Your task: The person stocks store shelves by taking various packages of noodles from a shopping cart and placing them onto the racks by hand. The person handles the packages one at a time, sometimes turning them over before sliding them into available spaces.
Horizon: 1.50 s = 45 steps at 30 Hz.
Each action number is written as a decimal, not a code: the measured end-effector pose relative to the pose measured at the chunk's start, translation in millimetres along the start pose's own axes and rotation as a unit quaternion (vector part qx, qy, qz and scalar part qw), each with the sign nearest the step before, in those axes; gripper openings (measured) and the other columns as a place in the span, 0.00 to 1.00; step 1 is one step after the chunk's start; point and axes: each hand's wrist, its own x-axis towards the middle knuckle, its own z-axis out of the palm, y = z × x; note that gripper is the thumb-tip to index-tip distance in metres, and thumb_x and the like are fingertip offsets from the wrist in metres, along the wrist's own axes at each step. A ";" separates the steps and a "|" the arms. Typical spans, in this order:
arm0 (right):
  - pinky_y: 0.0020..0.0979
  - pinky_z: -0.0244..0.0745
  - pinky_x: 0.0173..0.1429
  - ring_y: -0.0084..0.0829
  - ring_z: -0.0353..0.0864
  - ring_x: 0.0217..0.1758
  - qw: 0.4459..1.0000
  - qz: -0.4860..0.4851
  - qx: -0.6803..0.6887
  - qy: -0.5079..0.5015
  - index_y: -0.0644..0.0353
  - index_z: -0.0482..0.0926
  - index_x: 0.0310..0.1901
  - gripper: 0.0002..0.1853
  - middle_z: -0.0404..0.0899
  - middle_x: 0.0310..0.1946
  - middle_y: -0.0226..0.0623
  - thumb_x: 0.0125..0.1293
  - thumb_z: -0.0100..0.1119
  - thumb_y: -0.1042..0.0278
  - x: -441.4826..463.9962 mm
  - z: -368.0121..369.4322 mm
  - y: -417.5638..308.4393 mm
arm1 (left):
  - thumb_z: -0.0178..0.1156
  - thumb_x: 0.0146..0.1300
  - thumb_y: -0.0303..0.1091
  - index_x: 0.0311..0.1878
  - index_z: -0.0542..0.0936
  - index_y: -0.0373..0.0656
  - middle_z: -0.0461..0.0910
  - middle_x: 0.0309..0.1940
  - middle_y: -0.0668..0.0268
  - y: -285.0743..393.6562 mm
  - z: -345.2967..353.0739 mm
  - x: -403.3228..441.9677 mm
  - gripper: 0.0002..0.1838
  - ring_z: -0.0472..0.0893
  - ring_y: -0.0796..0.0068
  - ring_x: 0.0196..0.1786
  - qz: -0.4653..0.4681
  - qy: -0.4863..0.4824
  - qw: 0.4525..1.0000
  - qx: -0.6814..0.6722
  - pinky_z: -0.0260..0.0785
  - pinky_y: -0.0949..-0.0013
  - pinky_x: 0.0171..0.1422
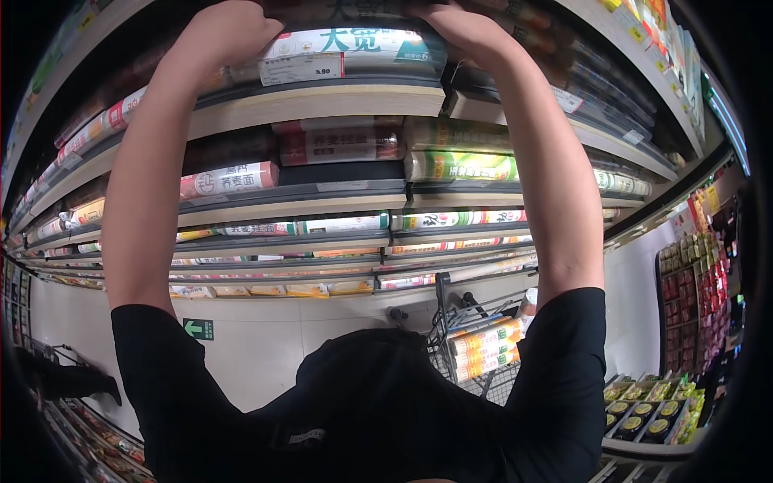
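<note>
White and teal wrapping covers the front packet [362, 44], which lies lengthwise on the upper shelf [322, 105], just behind a price tag [302, 70]. As things lie, this packet looks settled in its place. Another packet [362, 10] with matching lettering shows just beyond it, partly cut off by the upper edge of the view, so whether that one is settled or being handled cannot be told. Several orange and white packets [485, 352] lie in the cart [501, 388], out of the hands' reach for now.

Both arms are stretched forward to the upper shelf. The left hand [229, 32] is curled beside the left end of the front packet; whether it grips anything is unclear. The right hand [467, 24] is near the right end, its fingertips hard to make out, so its grip cannot be told either. The front packet lies between the two hands.
</note>
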 end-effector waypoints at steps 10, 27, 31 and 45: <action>0.44 0.62 0.78 0.47 0.67 0.77 0.999 0.022 0.031 -0.020 0.67 0.60 0.79 0.38 0.61 0.79 0.57 0.80 0.47 0.44 -19.9 -7.5 -17.6 | 0.49 0.73 0.42 0.41 0.88 0.39 0.86 0.39 0.46 -5.9 33.1 10.1 0.20 0.85 0.43 0.47 0.052 0.085 0.995 0.007 0.78 0.49 0.57; 0.44 0.56 0.84 0.54 0.60 0.82 0.996 -0.047 -0.078 0.001 0.68 0.62 0.78 0.36 0.59 0.80 0.59 0.80 0.41 0.47 13.9 6.3 1.5 | 0.53 0.68 0.44 0.34 0.85 0.30 0.85 0.38 0.40 18.6 24.6 -18.1 0.23 0.85 0.39 0.46 0.007 0.195 0.978 -0.077 0.77 0.45 0.57; 0.45 0.60 0.81 0.55 0.65 0.79 0.996 -0.050 -0.077 0.006 0.70 0.66 0.75 0.36 0.63 0.77 0.61 0.78 0.43 0.47 10.7 6.3 -1.3 | 0.52 0.69 0.45 0.40 0.86 0.34 0.86 0.41 0.43 25.0 16.4 -24.9 0.22 0.86 0.43 0.47 0.002 0.181 0.981 -0.068 0.77 0.46 0.58; 0.45 0.66 0.77 0.52 0.68 0.77 0.995 -0.045 -0.055 -0.065 0.63 0.71 0.73 0.32 0.67 0.75 0.58 0.76 0.46 0.51 4.3 -4.6 -12.2 | 0.44 0.72 0.49 0.50 0.82 0.37 0.84 0.44 0.50 27.2 7.5 -8.8 0.25 0.81 0.51 0.47 0.072 -0.015 0.958 -0.278 0.71 0.55 0.58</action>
